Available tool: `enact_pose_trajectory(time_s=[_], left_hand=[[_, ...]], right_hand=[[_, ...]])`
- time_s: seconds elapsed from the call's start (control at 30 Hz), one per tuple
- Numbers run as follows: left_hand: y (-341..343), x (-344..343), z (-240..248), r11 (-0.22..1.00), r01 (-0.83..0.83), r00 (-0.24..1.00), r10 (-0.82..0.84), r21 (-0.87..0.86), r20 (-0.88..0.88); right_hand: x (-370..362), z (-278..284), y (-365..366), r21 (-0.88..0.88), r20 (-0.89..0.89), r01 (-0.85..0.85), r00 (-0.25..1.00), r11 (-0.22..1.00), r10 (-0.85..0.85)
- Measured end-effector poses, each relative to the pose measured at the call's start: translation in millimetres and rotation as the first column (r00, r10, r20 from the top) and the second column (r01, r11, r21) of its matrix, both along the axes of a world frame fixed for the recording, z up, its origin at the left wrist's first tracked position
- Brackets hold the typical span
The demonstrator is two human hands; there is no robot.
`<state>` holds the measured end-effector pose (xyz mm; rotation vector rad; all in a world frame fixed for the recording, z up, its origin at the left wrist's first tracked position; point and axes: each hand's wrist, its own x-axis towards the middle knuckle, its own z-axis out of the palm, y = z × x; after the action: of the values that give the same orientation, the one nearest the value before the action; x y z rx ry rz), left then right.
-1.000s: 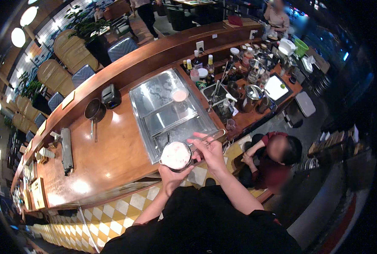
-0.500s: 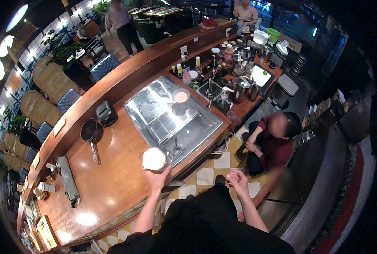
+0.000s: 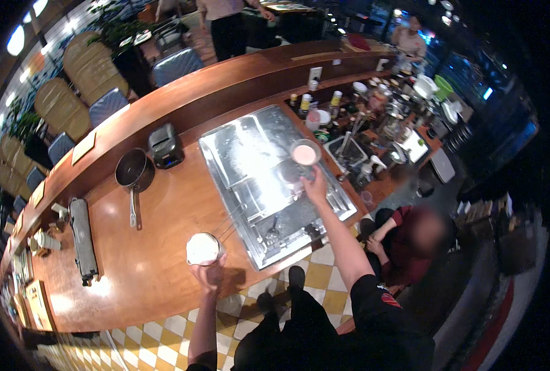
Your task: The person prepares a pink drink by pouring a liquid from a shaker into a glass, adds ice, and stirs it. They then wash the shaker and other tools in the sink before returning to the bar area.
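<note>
My left hand (image 3: 208, 272) is wrapped round the lower side of a round cup (image 3: 204, 249) with a white top; whether that is a lid or its contents I cannot tell. It is held over the wooden counter's near part. My right hand (image 3: 314, 187) reaches across a shiny metal work surface (image 3: 250, 145) with thumb and forefinger apart. Its fingertips are at the side of a glass of pale pink liquid (image 3: 304, 154), whose lower part is partly hidden. A perforated metal utensil (image 3: 272, 234) lies in the metal surface's near section.
On the wooden counter (image 3: 157, 266) are a dark long-handled pan (image 3: 134, 170), a black appliance (image 3: 165, 146) and a long grey case (image 3: 83, 241). Bottles (image 3: 335, 99) and tools crowd the right. A person in dark red (image 3: 414, 247) crouches at the right.
My right hand has moved from beside my body up to the glass of pink liquid. My left hand has carried the cup leftward over the wooden counter. The view has turned.
</note>
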<state>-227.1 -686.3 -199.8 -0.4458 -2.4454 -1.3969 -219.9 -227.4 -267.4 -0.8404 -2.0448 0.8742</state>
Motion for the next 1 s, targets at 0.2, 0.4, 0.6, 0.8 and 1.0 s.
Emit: enact_pose_trajectory(time_s=[0.2,0.4,0.6,0.8,1.0], left_hand=[[4.4,2.9,-1.9,0.972,-0.232,0.942,0.213,0.046,0.258],[15.6,-0.5,2.7,0.972,-0.225,0.94,0.236,-0.071,0.246],[16.7,-5.9,-20.7,0.978,-0.186,0.952,0.155,0.097,0.264],[10.8,-9.3,-42.5,0.937,-0.177,0.954,0.089,0.3,0.287],[8.7,-23.7,-65.0,0.967,-0.082,0.996,0.085,0.241,0.0]], right_hand=[[-53.6,-37.1,28.5,0.087,0.057,-0.215,0.976,0.973,0.21],[-53.8,-39.4,41.1,0.133,0.075,-0.293,0.955,0.947,0.286],[-55.6,-20.2,62.5,0.198,0.059,-0.309,0.951,0.93,0.303],[-56.3,100.4,41.7,-0.022,-0.048,-0.37,0.928,0.929,0.369],[-51.9,254.8,58.8,0.17,-0.084,-0.4,0.905,0.901,0.418]])
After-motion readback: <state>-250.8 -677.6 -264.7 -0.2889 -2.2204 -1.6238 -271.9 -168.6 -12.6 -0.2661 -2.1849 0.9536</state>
